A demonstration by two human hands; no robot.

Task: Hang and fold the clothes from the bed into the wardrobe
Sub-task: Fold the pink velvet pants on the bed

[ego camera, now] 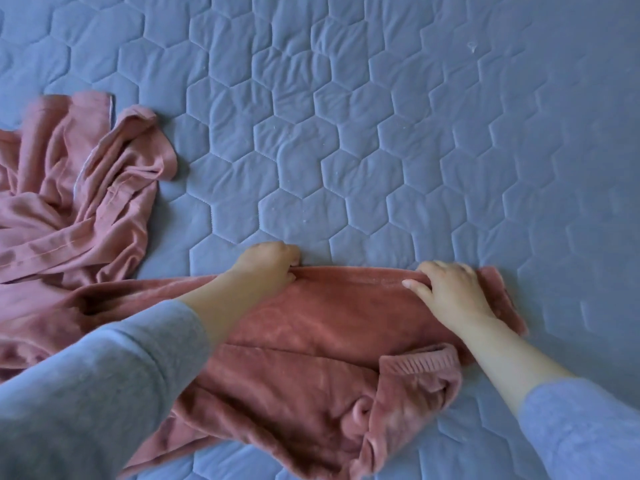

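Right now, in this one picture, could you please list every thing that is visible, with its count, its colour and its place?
bedcover: one, blue, quilted in hexagons, under everything.
thin garment: one, dusty pink, crumpled at the left.
fleece garment: one, darker pink, partly folded, near middle.
ribbed band: one, pink, on the fleece garment's near right part.
sleeves: two, grey-blue, bottom corners.
left hand: one, gripping the fleece garment's far edge.
right hand: one, gripping the same edge, further right.

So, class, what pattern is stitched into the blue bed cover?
Hexagons, quilted like a honeycomb all across the bed cover. The head view, the only one, shows it clearly.
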